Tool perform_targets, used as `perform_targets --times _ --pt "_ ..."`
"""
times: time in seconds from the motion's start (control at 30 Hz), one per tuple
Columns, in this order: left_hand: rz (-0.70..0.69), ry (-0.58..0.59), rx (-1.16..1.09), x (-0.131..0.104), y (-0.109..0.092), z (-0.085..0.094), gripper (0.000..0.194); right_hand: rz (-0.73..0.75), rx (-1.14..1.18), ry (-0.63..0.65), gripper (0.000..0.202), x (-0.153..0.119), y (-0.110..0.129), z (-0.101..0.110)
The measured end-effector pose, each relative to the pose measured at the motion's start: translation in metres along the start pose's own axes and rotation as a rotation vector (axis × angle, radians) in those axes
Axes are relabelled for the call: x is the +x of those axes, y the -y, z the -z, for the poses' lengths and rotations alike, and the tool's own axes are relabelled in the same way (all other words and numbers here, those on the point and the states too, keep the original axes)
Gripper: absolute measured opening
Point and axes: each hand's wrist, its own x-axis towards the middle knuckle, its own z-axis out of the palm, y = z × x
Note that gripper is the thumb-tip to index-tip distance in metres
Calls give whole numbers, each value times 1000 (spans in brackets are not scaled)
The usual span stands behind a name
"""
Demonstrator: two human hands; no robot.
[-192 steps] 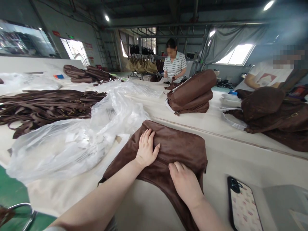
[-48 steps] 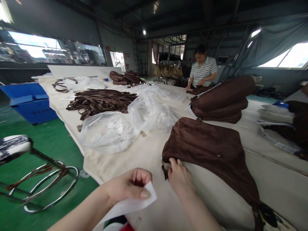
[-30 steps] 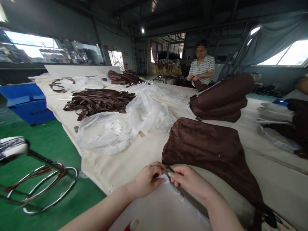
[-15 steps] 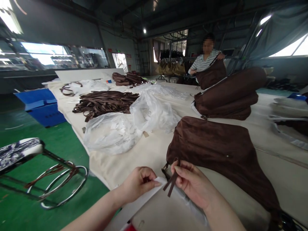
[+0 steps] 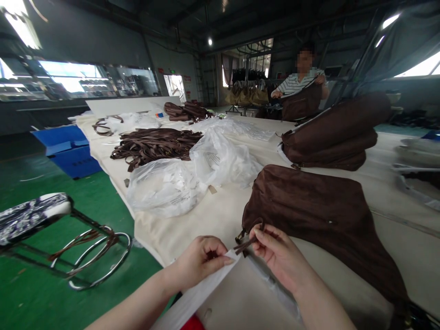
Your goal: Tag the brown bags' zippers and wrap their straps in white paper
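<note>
My left hand [image 5: 206, 261] pinches the corner of a white sheet [image 5: 195, 298] that hangs down toward the bottom edge. Close by on its right, my right hand [image 5: 270, 247] holds a short dark brown strap [image 5: 243, 246] between thumb and fingers, its loose ends pointing at the sheet's corner. Just beyond my right hand a dark brown bag [image 5: 309, 197] lies flat on the cream-covered table [image 5: 192, 233], a small metal fitting at its near left corner.
Clear plastic bags [image 5: 165, 188] and a heap of brown straps [image 5: 154, 146] lie on the left. Stacked brown bags [image 5: 330, 137] stand at right. Across the table a person [image 5: 299, 85] holds a bag. A stool [image 5: 34, 213] and blue box [image 5: 72, 156] are on the floor.
The strap's ends have swung left and up, close to the white sheet's corner. The person across the table has lowered the bag slightly. The view has shifted a little left.
</note>
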Motion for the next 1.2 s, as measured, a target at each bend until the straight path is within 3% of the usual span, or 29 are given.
perform_targets --times 0.27,0.53,0.87,0.97,1.1,1.2 --pt "14 -36 43 -1 4 0 31 2 16 -63 26 2 -1 2" --pt "-83 -23 109 3 -7 -1 23 -21 -128 -89 33 7 -8 3" --pt "37 -79 -8 10 -4 -9 31 -64 -482 -27 42 10 -26 5" --pt "29 -92 -10 12 -3 -9 33 -88 -439 -34 47 9 -23 3" --pt "118 27 -88 11 -5 -9 41 -102 -283 -145 50 9 -17 2" --pt "180 82 -175 12 -6 -10 46 -65 -337 -143 45 11 -23 3"
